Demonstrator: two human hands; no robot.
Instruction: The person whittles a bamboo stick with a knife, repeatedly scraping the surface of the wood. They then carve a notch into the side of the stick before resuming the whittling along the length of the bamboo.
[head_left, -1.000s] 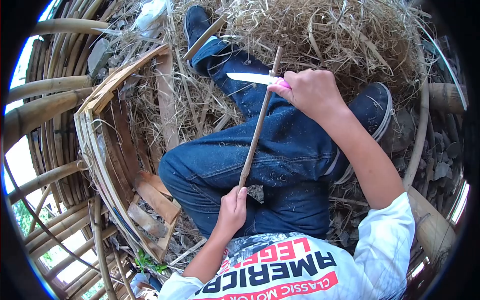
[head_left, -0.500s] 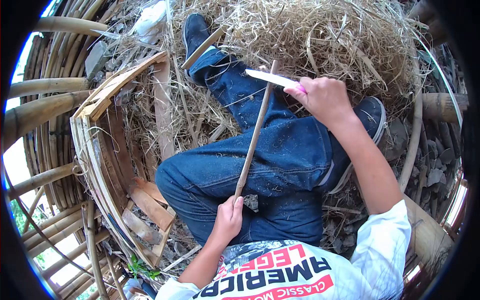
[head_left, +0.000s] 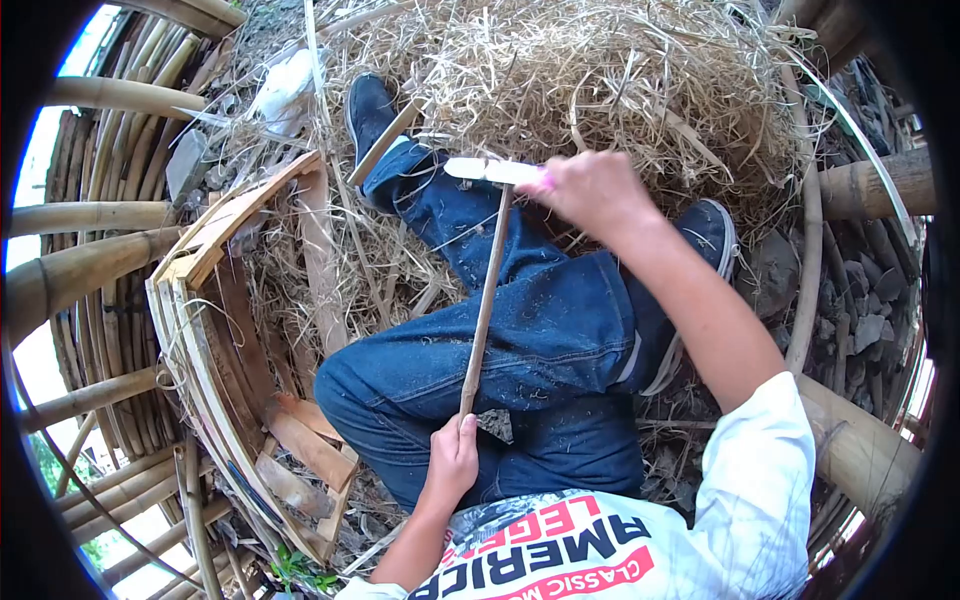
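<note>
My left hand [head_left: 455, 455] is closed round the lower end of a thin wooden stick [head_left: 484, 310], which slants up across my jeans [head_left: 560, 310]. In my right hand [head_left: 595, 190], blurred by motion, is a knife [head_left: 490, 171] with a pink handle and a pale blade. The blade lies crosswise over the stick's far end, pointing left and overlapping it in this view. Fine shavings dot the jeans below.
A heap of straw-like shavings [head_left: 620, 80] lies beyond my legs. To the left stands a curved wooden frame [head_left: 190, 290] before bamboo poles [head_left: 100, 215]. A flat wood piece [head_left: 390, 140] leans by my left shoe [head_left: 372, 105]. Stones [head_left: 865, 290] lie at right.
My right hand and the knife have moved left to the stick's far tip, and the hand is now blurred. The whole view has shifted slightly.
</note>
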